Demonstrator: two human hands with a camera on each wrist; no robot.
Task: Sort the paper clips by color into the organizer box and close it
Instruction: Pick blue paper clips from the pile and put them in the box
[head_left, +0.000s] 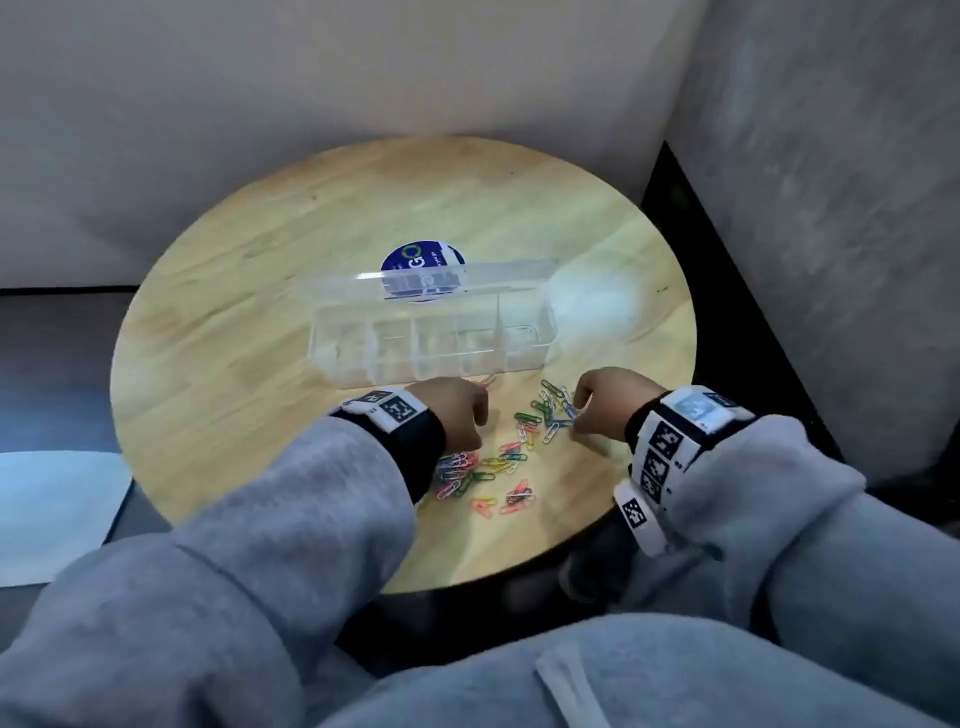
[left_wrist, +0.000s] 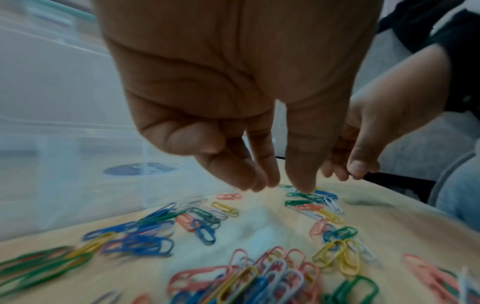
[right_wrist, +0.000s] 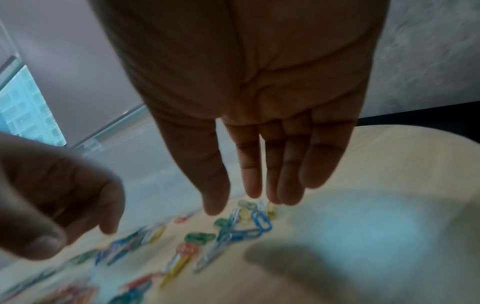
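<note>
A clear organizer box (head_left: 363, 358) stands mid-table with its lid (head_left: 467, 275) raised behind it; its compartments look empty. Several coloured paper clips (head_left: 498, 462) lie scattered on the wood in front of the box. My left hand (head_left: 475, 421) hovers over the clips near the box wall (left_wrist: 64, 144). Its fingers (left_wrist: 262, 160) hang down loosely curled and hold nothing. My right hand (head_left: 579, 415) hovers over the right end of the scatter. Its fingers (right_wrist: 285, 174) point straight down just above blue and yellow clips (right_wrist: 257, 220). Neither hand holds a clip.
The round wooden table (head_left: 234, 291) carries a blue round sticker (head_left: 415, 254) behind the box. A grey wall (head_left: 831, 208) stands close on the right. White paper (head_left: 52, 509) lies low at the left. My knees sit under the table's near edge.
</note>
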